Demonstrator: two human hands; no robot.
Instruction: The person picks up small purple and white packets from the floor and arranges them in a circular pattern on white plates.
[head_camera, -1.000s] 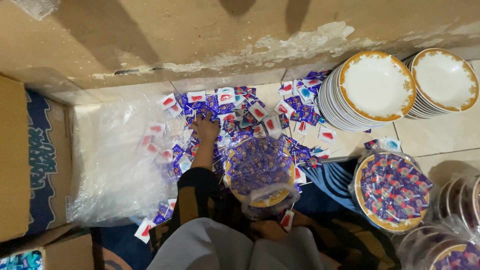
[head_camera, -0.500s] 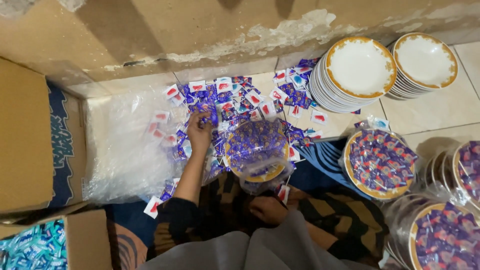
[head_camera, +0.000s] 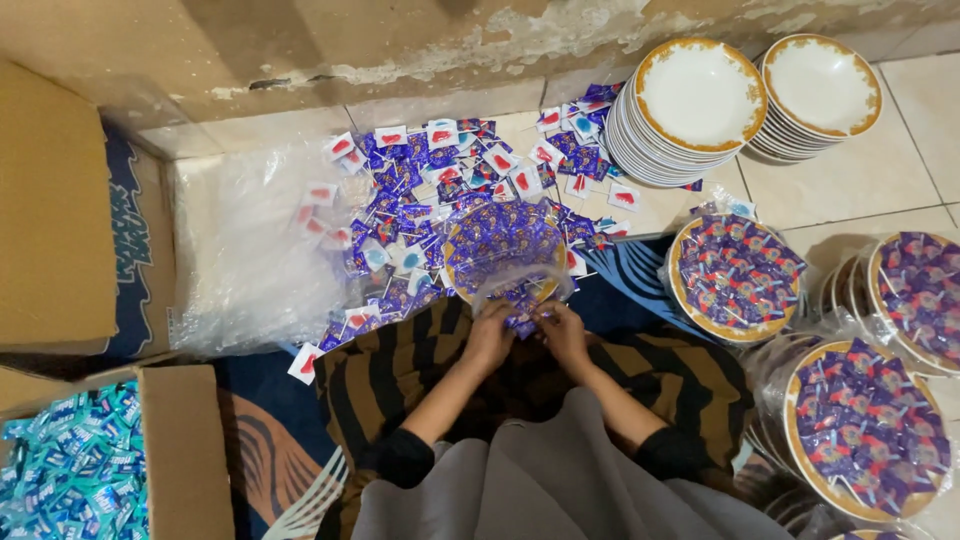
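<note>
floor (head_camera: 900, 190), both hands' fingers (head_camera: 512, 318) on bagged plate (head_camera: 505, 245)

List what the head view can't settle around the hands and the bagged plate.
- Left hand and right hand: fingertips buried in the clear bag; grip unclear.
- Plate: rim blurred by the plastic.
- Plate stack at right: lower plates hidden, cut by the frame edge.
- Carton: cropped by the frame's corner.
</note>
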